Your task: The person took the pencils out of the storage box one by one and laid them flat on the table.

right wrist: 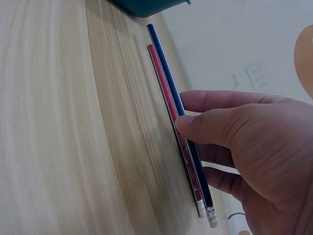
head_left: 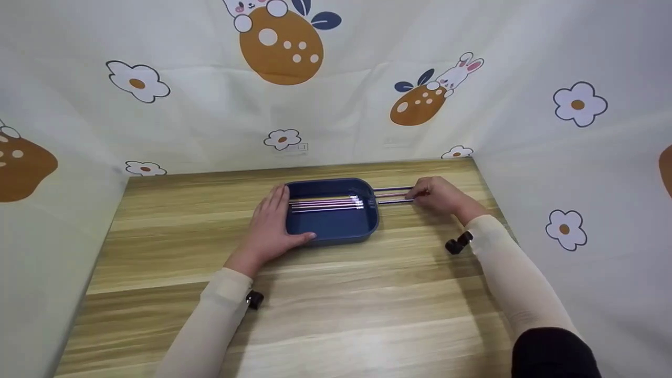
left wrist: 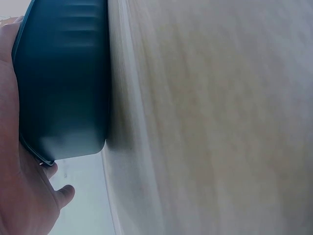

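A blue tray point(head_left: 333, 228) lies on the wooden table, with several pencils point(head_left: 328, 205) side by side in it, their white-banded ends to the right. My left hand point(head_left: 270, 220) grips the tray's left end, thumb on the front rim and fingers over the left side. The dark outer wall point(left wrist: 63, 88) fills much of the left wrist view. To the right of the tray, my right hand point(head_left: 433, 194) pinches a blue pencil point(right wrist: 166, 66) between thumb and fingers. A red pencil point(right wrist: 163, 81) lies close alongside it. Three pencil shafts point(head_left: 394, 195) show between tray and hand.
The wooden table point(head_left: 336, 294) stretches toward me in front of the tray. A patterned curtain point(head_left: 346, 105) rises behind the table and along both sides. Small black cameras point(head_left: 459, 242) sit at my wrists, over cream sleeves point(head_left: 512, 278).
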The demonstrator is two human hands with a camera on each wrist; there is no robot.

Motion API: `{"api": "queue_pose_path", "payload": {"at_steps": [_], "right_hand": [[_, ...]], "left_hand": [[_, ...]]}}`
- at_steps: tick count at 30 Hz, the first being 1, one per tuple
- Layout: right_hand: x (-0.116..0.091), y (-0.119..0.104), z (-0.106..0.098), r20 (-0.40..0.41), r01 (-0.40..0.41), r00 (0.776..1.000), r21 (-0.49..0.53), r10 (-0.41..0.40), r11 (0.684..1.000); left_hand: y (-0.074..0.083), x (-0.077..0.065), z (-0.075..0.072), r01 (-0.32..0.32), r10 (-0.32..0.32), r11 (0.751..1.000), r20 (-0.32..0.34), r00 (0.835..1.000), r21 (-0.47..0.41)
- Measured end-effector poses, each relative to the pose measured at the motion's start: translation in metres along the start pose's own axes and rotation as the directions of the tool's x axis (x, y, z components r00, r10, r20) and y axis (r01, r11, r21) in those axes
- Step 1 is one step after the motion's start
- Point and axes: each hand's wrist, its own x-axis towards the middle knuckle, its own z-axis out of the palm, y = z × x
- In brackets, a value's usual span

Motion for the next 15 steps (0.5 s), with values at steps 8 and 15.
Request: {"api": "queue_pose_path", "payload": {"at_steps": [8, 15], "right_hand": [[0.0034, 0.0051, 0.0039, -0.002, -0.016, 1.000, 0.011, 0.016, 1.000], [0.0054, 0.0086, 0.0071, -0.012, -0.022, 1.000, -0.008, 0.022, 1.000]], "left_hand": [[-0.0010, -0.0002, 0.0008, -0.005, 0.005, 1.000, -0.001, 1.000, 0.010], [-0.0018, 0.0007, 0.0020, -0.007, 0.007, 1.000, -0.005, 1.000, 0.000]]}}
